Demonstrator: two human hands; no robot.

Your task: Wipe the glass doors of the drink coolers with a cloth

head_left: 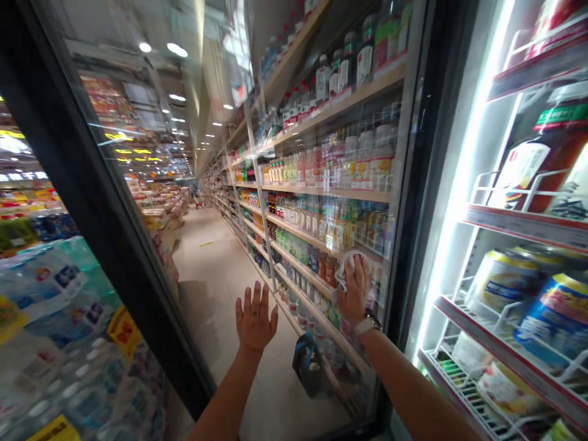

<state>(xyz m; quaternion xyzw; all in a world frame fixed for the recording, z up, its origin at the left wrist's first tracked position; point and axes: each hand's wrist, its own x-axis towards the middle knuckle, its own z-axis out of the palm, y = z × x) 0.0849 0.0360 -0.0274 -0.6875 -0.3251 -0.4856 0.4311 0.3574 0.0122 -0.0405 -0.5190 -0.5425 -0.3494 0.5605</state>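
Observation:
A glass cooler door (303,257) with a black frame stands open in front of me. My right hand (356,278) presses a crumpled white cloth (342,272) on the glass, near the frame's right side. A watch or band (367,324) circles that wrist. My left hand (255,318) is raised with fingers spread and holds nothing; whether its palm touches the glass I cannot tell. Shelves of bottles (312,165) show in the pane, through it or as a reflection.
To the right, the lit cooler's wire shelves (496,324) hold bottles and cans (555,318). Wrapped packs of water bottles (64,343) are stacked at left. A dark container (307,367) with something blue on it appears low in the pane. An aisle floor (202,251) runs into the distance.

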